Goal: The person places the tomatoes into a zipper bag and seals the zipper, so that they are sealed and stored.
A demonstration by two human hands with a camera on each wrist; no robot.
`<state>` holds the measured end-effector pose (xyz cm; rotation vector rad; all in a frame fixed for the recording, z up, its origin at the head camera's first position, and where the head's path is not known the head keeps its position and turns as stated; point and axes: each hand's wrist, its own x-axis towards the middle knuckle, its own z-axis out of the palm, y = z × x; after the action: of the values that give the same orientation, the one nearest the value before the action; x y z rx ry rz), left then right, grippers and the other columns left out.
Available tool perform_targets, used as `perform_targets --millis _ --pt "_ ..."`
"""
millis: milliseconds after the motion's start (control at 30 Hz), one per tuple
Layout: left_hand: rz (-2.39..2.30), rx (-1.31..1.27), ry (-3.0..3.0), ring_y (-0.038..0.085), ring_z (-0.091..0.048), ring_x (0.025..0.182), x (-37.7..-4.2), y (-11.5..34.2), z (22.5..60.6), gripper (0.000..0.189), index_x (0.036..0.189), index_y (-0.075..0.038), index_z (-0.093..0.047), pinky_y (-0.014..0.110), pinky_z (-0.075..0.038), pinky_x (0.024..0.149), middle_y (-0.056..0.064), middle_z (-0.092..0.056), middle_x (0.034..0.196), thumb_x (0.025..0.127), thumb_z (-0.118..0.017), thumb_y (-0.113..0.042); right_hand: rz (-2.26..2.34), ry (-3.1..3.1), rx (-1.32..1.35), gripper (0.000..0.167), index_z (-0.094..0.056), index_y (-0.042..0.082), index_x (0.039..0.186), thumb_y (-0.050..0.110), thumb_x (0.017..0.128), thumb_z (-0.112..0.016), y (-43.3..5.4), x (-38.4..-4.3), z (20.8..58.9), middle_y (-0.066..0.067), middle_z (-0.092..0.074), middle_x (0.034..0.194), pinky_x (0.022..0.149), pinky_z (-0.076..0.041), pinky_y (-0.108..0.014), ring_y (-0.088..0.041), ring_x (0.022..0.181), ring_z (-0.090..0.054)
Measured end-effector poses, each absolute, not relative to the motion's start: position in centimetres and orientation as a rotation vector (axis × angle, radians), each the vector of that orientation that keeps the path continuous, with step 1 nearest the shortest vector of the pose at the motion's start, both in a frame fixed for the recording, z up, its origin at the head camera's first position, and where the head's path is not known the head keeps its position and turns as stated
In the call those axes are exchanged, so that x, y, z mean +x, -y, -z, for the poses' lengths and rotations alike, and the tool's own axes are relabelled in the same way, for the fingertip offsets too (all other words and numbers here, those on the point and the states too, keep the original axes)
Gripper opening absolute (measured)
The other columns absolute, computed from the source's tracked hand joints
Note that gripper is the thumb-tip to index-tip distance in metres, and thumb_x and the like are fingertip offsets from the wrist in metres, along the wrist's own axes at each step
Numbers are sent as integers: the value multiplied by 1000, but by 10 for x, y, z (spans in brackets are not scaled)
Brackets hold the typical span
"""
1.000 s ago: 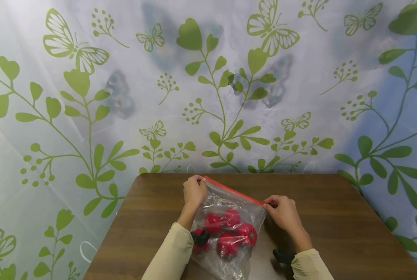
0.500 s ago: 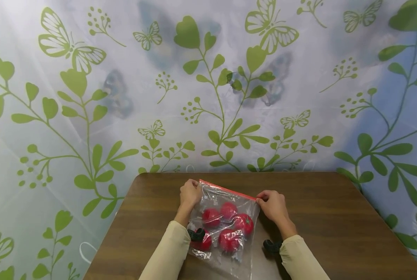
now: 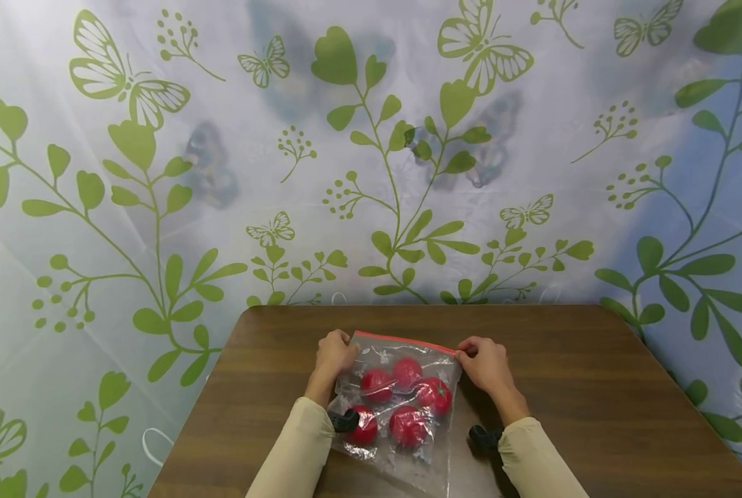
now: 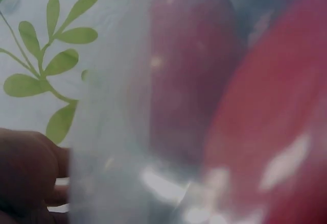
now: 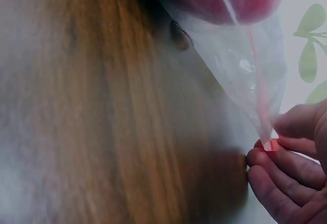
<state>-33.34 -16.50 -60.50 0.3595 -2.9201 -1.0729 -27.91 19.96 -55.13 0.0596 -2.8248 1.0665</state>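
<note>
A clear zip-top bag (image 3: 402, 472) with a red zip strip (image 3: 402, 339) along its top holds several red tomatoes (image 3: 409, 426), one showing a green stem end. At the bag's upper left corner, my left hand (image 3: 335, 354) pinches the side edge just under the strip. My right hand (image 3: 486, 364) grips the opposite corner; the right wrist view shows thumb and fingers pinching the strip's red end (image 5: 271, 145). Film and a blurred tomato (image 4: 276, 117) fill most of the left wrist view, with part of the left hand (image 4: 28, 170) at its lower left.
Beneath the bag is a brown wooden table (image 3: 607, 415) with rounded far corners. A pale curtain (image 3: 371, 173) printed with green leaves and butterflies hangs behind it. A black wrist mount (image 3: 485, 438) sits near the right cuff, another (image 3: 344, 420) overlaps the bag's left side.
The bag and both hands have shifted left. The strip's left end has come down, so the strip lies more level. My left hand has slid slightly down along the bag's left edge.
</note>
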Motion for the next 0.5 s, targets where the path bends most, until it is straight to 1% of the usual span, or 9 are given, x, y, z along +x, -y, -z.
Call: perform_targets --millis 33,67,100,167,267,300,333,433,500 --pt "1068 348 2917 39 -73 107 -334 167 604 37 118 -11 -74 56 -61 85 14 -77 120 96 -79 -40 -1072 2829 67 14 -82 11 107 22 99 -78 -201 -278 550 -6 -83 102 84 -60 -49 -28 98 -74" --pt "1080 348 2915 41 -73 108 -326 165 590 37 119 -10 -74 57 -61 85 16 -77 122 96 -78 -39 -1073 2830 76 16 -82 10 109 22 100 -77 -203 -276 549 -6 -82 103 85 -61 -49 -28 99 -73" --pt "1103 297 2890 40 -73 110 -326 169 591 39 121 -11 -74 56 -61 86 15 -77 124 98 -76 -42 -1079 2832 84 18 -82 10 111 23 101 -76 -205 -274 547 -6 -82 104 84 -61 -49 -27 98 -73" --pt "1155 273 2868 41 -73 110 -308 166 558 39 125 -8 -73 58 -61 88 18 -77 123 101 -74 -38 -1060 2837 107 21 -81 10 114 26 102 -75 -210 -270 543 -7 -81 106 86 -62 -50 -27 99 -73" --pt "1220 201 2827 40 -73 112 -274 162 504 38 129 -2 -70 59 -60 95 20 -77 120 105 -70 -32 -1023 2826 141 26 -80 9 119 30 104 -74 -217 -263 535 -8 -81 109 90 -61 -54 -29 100 -74" --pt "1225 159 2810 37 -73 111 -270 165 499 38 131 -2 -70 57 -60 95 18 -77 119 107 -69 -32 -1006 2818 153 29 -79 9 120 32 104 -74 -219 -262 532 -9 -81 110 91 -61 -56 -30 101 -75" --pt "1210 147 2812 38 -74 108 -259 163 478 36 131 1 -69 58 -60 93 20 -76 116 107 -69 -26 -983 2804 166 31 -79 9 121 34 105 -73 -221 -260 529 -10 -81 113 94 -60 -59 -33 104 -75" --pt "1141 8 2756 30 -73 103 -249 176 467 33 133 -1 -69 51 -62 87 15 -76 115 108 -68 -23 -933 2750 205 41 -76 6 128 41 106 -71 -229 -255 517 -18 -78 127 100 -57 -66 -42 117 -73" --pt "1084 -41 2709 27 -72 99 -241 186 459 32 134 -3 -69 48 -61 82 13 -75 114 108 -70 -22 -896 2714 225 50 -73 5 134 47 107 -69 -234 -252 509 -23 -72 138 105 -53 -70 -48 127 -67"
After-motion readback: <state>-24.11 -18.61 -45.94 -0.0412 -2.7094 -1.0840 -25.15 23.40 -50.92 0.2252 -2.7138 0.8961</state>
